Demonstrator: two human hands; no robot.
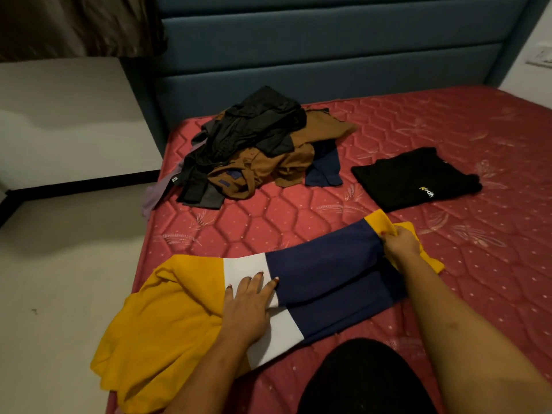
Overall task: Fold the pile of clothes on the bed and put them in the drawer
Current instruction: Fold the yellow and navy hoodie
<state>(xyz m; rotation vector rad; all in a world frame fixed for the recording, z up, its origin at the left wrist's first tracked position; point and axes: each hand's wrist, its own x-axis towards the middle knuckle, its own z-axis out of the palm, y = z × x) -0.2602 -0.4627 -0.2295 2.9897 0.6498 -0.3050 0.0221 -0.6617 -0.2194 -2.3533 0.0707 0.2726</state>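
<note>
Under both hands (248,306), colour-block shirt (322,276), spread flat

A dark brown curtain (80,25) hung in the upper left of the frame. Below it a white wall (68,115) met the pale floor (59,264) along a black skirting strip (83,182). A small dark speck (34,311) lay on the floor. A white switch plate (539,58) sat at the upper right edge.

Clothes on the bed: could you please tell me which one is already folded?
The black top, squared flat to the right of the pile; the pile is crumpled, and the yellow shirt is only part-folded.
</note>
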